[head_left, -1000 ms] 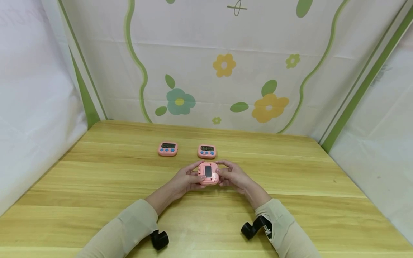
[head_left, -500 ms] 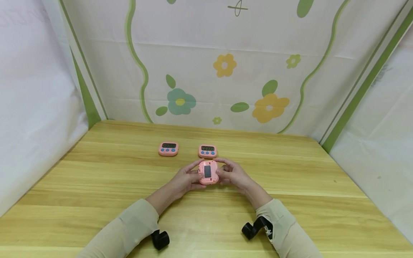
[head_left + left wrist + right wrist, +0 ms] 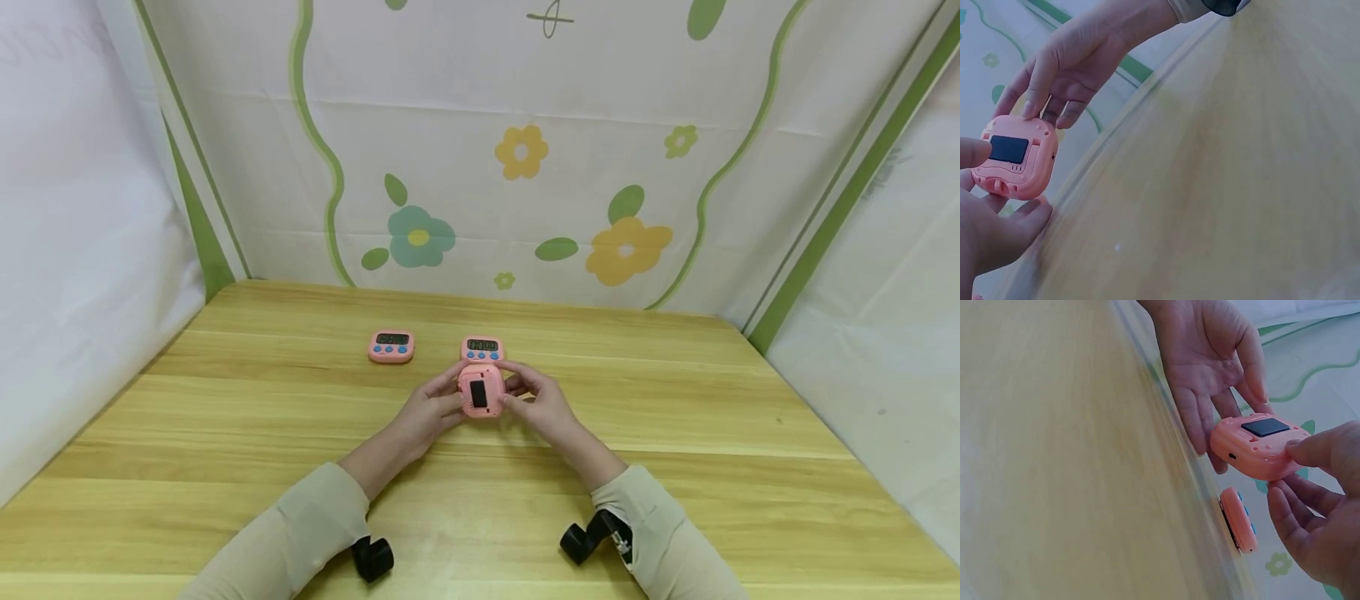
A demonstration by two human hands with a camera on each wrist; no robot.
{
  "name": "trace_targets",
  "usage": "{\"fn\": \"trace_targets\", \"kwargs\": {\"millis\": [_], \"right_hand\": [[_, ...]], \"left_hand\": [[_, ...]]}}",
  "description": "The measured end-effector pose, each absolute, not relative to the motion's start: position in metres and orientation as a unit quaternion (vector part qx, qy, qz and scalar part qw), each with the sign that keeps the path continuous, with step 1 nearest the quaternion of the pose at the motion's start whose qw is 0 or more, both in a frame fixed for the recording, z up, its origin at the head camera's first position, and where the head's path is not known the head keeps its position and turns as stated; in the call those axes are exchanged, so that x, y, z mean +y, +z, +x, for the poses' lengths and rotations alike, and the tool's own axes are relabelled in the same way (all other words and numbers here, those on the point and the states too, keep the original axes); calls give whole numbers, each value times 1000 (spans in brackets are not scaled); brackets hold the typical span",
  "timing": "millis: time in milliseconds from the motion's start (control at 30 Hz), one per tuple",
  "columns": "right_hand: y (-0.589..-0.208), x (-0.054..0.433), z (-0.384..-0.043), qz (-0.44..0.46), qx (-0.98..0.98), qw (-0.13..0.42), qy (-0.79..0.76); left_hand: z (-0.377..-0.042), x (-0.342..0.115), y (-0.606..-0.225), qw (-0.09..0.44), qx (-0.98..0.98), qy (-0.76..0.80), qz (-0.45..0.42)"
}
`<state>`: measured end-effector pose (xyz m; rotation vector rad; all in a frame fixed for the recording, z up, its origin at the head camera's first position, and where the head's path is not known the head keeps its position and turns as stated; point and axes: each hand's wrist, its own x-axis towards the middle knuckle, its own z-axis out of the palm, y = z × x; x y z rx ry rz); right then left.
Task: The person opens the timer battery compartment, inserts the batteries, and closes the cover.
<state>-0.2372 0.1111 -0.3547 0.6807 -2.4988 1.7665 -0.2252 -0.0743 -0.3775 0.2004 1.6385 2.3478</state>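
Observation:
A pink digital timer (image 3: 491, 392) is held up between both hands, its back with a dark rectangular patch facing the head camera. My left hand (image 3: 426, 414) grips its left side, fingers beneath and thumb near the back face. On the other side, my right hand (image 3: 543, 410) pinches the edge, its thumb on the back, as the right wrist view shows. The held timer's screen side is hidden. Just beyond it, a second pink timer (image 3: 483, 349) lies on the table with its display and blue buttons up. A third timer (image 3: 392, 347) lies to the left, also face up.
The wooden table (image 3: 300, 400) runs back to a white fabric wall (image 3: 450, 83) printed with flowers and green lines. White fabric also hangs at both sides. Black camera mounts (image 3: 372, 558) stick out by both sleeves.
Both hands have lifted the held timer slightly and moved it away from the body, so it now overlaps the lower edge of the timer behind it. Its back patch looks darker. The other timers stay put.

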Motion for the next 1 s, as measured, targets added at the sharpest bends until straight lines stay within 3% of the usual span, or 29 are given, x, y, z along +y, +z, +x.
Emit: {"fn": "trace_targets", "kwargs": {"millis": [200,600,1000], "right_hand": [[-342,107,-228,213,-790,40,574],[-362,114,-243,199,-806,56,555],[-338,107,-225,236,-808,18,540]], "left_hand": [[-226,-74,-379,112,619,774,73],[-225,-74,-379,120,605,785,61],[-224,-73,-378,103,551,828,26]]}}
